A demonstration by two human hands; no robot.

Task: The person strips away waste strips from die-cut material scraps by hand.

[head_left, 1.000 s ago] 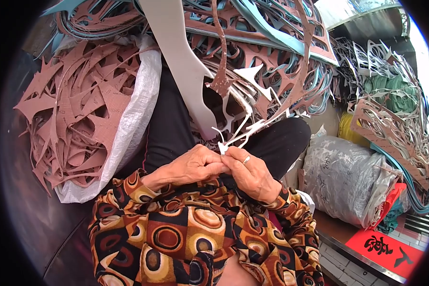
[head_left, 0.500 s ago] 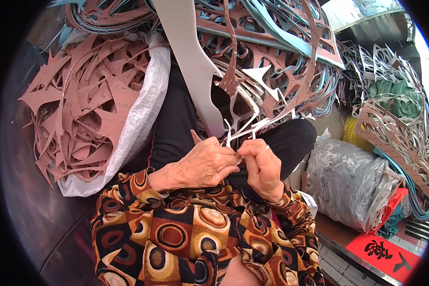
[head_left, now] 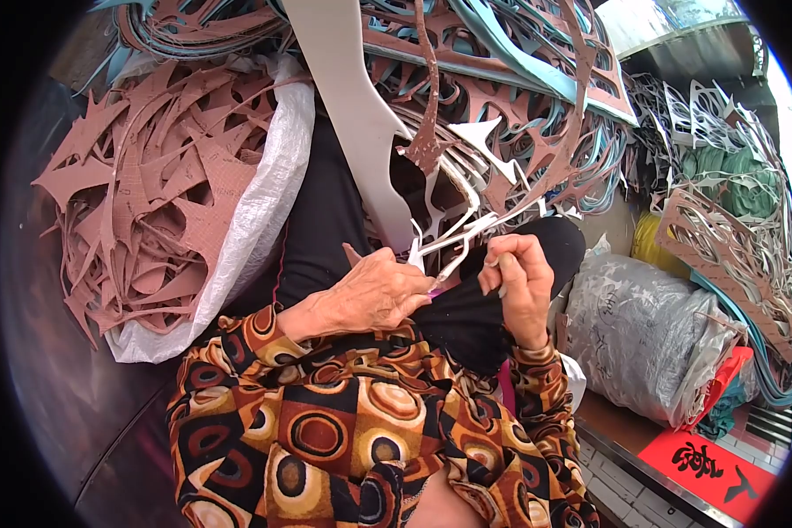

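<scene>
While the heap of brown offcuts point(head_left: 141, 202) lies in the white woven sack point(head_left: 264, 211) at the far left, untouched by either hand, the work sits over the person's lap, in the middle of the view. Left hand point(head_left: 370, 295): fingers closed, thumb and fingertips pinched on the lower end of the white foam web point(head_left: 453, 238). That web is a thin skeleton of strands, which rises from the pinch up into the tangled stock overhead. Right hand point(head_left: 519, 282): just beside the web and apart from the left hand, raised, fingers curled shut with the thumb against the forefinger. Whether a strand sits in that pinch cannot be told. Further right, a grey plastic bag point(head_left: 634, 330) stands clear of the hands, with a red sheet point(head_left: 704, 462) below it. Assessment: the step in hand appears to be pulling a white strand apart from the web, the left hand anchoring. The next move would call for a firm anchor at the left pinch and a steady pull to the right along the strand, so that the thin foam does not snap short.
</scene>
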